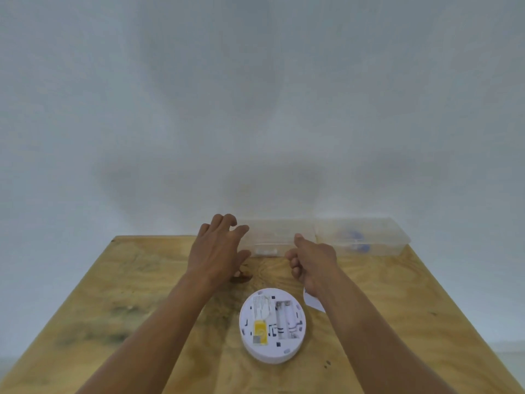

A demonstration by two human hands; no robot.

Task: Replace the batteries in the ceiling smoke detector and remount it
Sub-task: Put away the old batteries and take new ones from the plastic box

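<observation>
Neither hand has hold of anything that I can make out: the left hand (218, 248) is spread wide, fingers fanned and reaching over the near corner of a clear plastic box (277, 237), while the right hand (311, 260) is curled into a loose fist with the thumb up, just at the box's front wall. Whether that fist hides something small I cannot tell. The pose looks like a two-handed approach to the box, one hand to steady it and the other to work at its lid or front edge, most likely because the fresh batteries are kept in there; something pale lies inside it, too blurred to name. A second clear box (360, 237) sits touching it on the right, with a blue thing showing dimly through the wall. Both stand at the far edge of the wooden table (113, 308), against the wall, well out of the working space. The smoke detector (272, 325) lies nearer the person, between the forearms, turned on its face so the back is up and the battery bay is open to view. I can't say for sure whether the slots are filled. A small white piece (314, 304), perhaps the bay's cover, lies just beside the detector, partly under the right wrist. Remounting seems a long way off yet.
</observation>
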